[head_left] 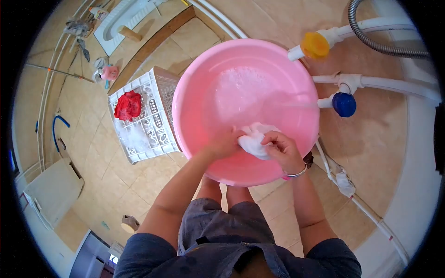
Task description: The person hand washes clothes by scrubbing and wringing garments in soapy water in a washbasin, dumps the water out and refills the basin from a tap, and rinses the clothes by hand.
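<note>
1. Two bare hands appear in the head view, both over the pink basin (pixel 187 109) and both at one white cloth (pixel 254 144).
2. The left hand (pixel 227 142) has its fingers closed on the cloth's left edge; some of the fingertips are hidden by the fabric.
3. The right hand (pixel 283 150) has its fingers bent, with the thumb and forefinger pinching the cloth's right side; a bracelet (pixel 297 173) circles that wrist.
4. The white cloth is bunched between the two hands, inside the basin's rim, on the side nearest the person.
5. Foamy water (pixel 241 90) lies in the basin, its bubbles thickest beyond the hands.
6. Beside the basin's left side stands a white plastic rack (pixel 156 109), with a crumpled red cloth (pixel 128 105) on top and a whitish mass next to it, too unclear to identify.
7. On the right, a yellow tap handle (pixel 315 45) and a blue tap handle (pixel 344 104) sit on white pipes near the rim.
8. Beige floor tiles (pixel 104 169) surround everything.
</note>
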`<state>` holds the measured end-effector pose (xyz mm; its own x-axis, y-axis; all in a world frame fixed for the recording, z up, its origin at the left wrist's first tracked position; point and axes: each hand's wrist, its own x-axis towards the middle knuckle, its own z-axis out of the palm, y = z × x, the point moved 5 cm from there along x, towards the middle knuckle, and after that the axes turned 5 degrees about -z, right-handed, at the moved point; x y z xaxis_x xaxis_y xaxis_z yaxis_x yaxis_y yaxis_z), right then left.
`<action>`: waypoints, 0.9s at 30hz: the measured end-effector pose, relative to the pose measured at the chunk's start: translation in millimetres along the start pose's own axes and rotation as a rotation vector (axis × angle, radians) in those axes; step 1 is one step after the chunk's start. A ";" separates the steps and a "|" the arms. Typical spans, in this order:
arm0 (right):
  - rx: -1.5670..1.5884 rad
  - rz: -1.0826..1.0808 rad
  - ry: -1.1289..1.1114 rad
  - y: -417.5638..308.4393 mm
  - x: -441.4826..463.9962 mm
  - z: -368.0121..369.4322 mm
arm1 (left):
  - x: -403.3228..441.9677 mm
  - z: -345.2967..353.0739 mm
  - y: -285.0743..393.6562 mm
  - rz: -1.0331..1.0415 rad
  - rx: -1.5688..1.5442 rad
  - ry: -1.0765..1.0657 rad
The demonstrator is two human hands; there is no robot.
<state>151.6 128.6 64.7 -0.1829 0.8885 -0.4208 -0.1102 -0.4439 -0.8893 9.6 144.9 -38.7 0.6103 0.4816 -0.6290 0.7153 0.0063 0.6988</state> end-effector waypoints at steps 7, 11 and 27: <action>-0.549 0.133 -0.184 18.0 6.3 -53.4 | -59.7 -79.8 48.7 -0.015 0.374 0.693; -0.538 -0.133 0.228 -57.3 10.1 -62.1 | -78.1 -103.4 69.2 0.152 0.403 0.850; -0.929 0.245 0.453 136.8 102.6 -49.5 | 15.3 4.5 -78.7 -0.392 -0.256 0.750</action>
<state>166.2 164.8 -109.0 0.3034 0.8322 -0.4641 0.7047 -0.5238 -0.4785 -35.8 147.9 -104.9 -0.1111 0.8511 -0.5131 0.6731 0.4443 0.5912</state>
